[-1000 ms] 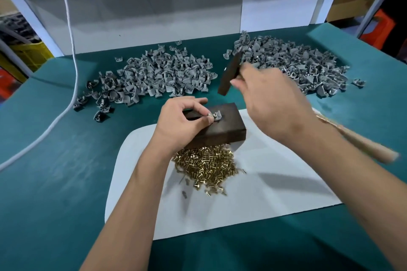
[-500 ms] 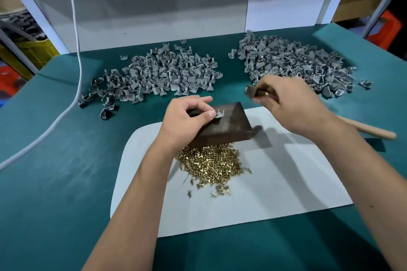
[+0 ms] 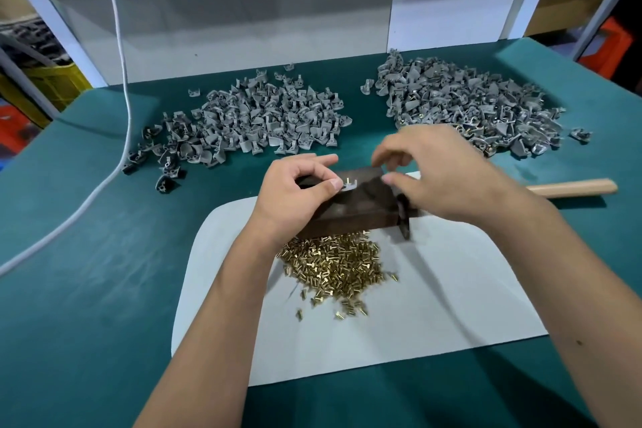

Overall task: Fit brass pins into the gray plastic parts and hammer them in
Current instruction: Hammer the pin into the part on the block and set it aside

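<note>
My left hand point(image 3: 295, 191) pinches a small gray plastic part point(image 3: 350, 184) with brass pins standing in it, on top of a dark block point(image 3: 361, 215). The hammer point(image 3: 573, 188) lies on the table, its dark head beside the block's right end and its wooden handle pointing right. My right hand point(image 3: 444, 174) hovers over the block's right end with loose, slightly blurred fingers and holds nothing. A heap of loose brass pins point(image 3: 337, 264) lies just in front of the block.
The block and pins sit on a white mat point(image 3: 434, 288) on a green table. One pile of gray parts point(image 3: 264, 118) lies at the back left, another point(image 3: 469, 104) at the back right. A white cable point(image 3: 121, 80) hangs down on the left.
My right hand brought the hammer down from above the block, laid it on the table and let it go. It now hovers over the block. My left hand kept the part in place.
</note>
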{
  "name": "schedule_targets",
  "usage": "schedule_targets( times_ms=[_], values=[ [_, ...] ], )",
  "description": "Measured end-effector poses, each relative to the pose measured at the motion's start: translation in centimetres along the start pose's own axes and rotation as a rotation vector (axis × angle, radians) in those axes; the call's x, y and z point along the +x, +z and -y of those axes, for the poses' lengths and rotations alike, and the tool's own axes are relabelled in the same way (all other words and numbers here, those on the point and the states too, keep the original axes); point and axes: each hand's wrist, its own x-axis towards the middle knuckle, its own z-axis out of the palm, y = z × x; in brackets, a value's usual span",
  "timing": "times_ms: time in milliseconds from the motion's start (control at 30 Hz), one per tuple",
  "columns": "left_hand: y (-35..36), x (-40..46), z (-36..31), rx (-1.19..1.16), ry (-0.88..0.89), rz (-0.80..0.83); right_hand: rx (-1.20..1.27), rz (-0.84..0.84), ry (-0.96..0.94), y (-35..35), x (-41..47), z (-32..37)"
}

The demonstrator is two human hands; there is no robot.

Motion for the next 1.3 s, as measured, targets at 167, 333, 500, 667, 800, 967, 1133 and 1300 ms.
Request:
schedule_targets(
  times_ms=[167, 333, 500, 667, 800, 967, 1133, 1300],
  values=[
    [0.0, -0.1, -0.1, -0.021, 0.020, 0.016, -0.001, 0.061, -0.155, 1.4, 0.8, 2.3],
    [0.1, -0.1, -0.4, -0.009, 0.055, -0.011, -0.014, -0.048, -0.178, 1.5, 0.7, 2.1],
    [0.1, -0.2, -0.3, 0.029, 0.141, -0.141, 0.113, 0.018, 0.076, -0.6, 0.6, -0.4],
    [0.0, 0.0, 0.1, 0.093, 0.193, -0.144, -0.207, 0.485, 0.215, -1.2, -0.4, -2.5],
    [-0.1, 0.1, 0.3, 0.258, 0.288, -0.098, -0.206, 0.452, 0.173, -0.4, -1.0, -2.8],
    [-0.3, 0.1, -0.1, 0.426, 0.427, -0.109, -0.040, 0.417, 0.212, -2.1, -1.3, -3.1],
    [-0.3, 0.0, -0.6, 0.402, 0.421, -0.123, 0.255, 0.150, 0.137, -3.0, -0.5, -0.5],
    [-0.2, -0.1, -0.7, 0.325, 0.303, -0.123, 0.092, 0.051, 0.011, -1.1, 0.0, 2.0]
  ],
)
